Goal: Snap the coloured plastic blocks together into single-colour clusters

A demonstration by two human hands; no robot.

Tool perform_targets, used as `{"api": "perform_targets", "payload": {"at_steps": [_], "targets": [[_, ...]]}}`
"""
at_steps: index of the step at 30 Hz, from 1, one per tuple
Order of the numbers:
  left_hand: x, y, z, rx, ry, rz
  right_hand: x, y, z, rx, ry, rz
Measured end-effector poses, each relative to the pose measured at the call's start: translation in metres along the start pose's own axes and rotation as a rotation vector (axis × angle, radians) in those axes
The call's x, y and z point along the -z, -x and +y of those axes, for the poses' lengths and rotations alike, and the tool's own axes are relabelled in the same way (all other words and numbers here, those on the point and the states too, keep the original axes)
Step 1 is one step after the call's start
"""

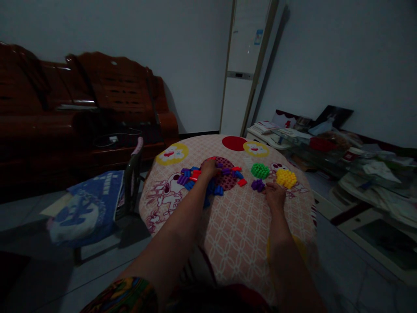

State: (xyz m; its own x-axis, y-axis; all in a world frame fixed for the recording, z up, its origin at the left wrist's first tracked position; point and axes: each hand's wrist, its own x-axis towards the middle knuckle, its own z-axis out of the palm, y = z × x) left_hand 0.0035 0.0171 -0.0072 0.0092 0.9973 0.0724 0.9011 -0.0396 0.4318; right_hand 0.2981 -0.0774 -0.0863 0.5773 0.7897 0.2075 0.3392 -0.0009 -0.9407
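Small glossy plastic pieces in blue, purple and red (217,190) lie in a loose mixed pile at the middle of a round table. My left hand (210,168) reaches into this pile, fingers bent and drawn together; what they grip, if anything, is hidden. My right hand (275,194) is low over the cloth, beside a small purple cluster (258,185). Its fingers are curled together near the cluster's right edge, and I cannot make out what is in them. Grouped by colour, green pieces (259,171) lie behind the purple ones and yellow pieces (286,178) to the right.
A patterned pink cloth (234,230) covers the table. At left stands a chair (130,187) with a blue cloth (94,208), before a wooden sofa (114,91). A cluttered glass-topped cabinet (293,134) runs along the right. A tall white appliance (239,100) stands behind.
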Motion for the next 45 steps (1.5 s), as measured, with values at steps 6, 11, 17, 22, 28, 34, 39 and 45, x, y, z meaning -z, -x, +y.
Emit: {"api": "perform_targets", "payload": {"at_steps": [6, 11, 17, 22, 28, 34, 39, 45], "targets": [[-0.002, 0.013, 0.000, 0.015, 0.003, 0.106, 0.000, 0.006, -0.013, -0.032, -0.034, 0.003], [0.004, 0.030, 0.024, -0.065, 0.172, 0.273, 0.001, 0.010, -0.020, -0.034, -0.005, -0.006], [-0.024, 0.062, 0.072, -0.344, 0.440, -0.001, 0.002, 0.009, -0.014, -0.016, -0.004, -0.011], [-0.048, 0.075, 0.083, -0.433, 0.490, -0.130, 0.000, 0.007, -0.010, -0.014, -0.008, 0.008], [-0.067, 0.081, 0.092, -0.438, 0.525, -0.064, 0.000, 0.007, -0.011, -0.003, 0.007, 0.008], [-0.081, 0.082, 0.096, -0.439, 0.557, 0.005, 0.000, 0.008, -0.015, 0.009, -0.010, 0.001], [-0.083, 0.087, 0.092, -0.433, 0.541, 0.049, 0.001, 0.010, -0.018, 0.000, -0.018, -0.001], [-0.087, 0.091, 0.096, -0.438, 0.494, 0.031, 0.000, 0.010, -0.016, 0.000, -0.019, -0.002]]}}
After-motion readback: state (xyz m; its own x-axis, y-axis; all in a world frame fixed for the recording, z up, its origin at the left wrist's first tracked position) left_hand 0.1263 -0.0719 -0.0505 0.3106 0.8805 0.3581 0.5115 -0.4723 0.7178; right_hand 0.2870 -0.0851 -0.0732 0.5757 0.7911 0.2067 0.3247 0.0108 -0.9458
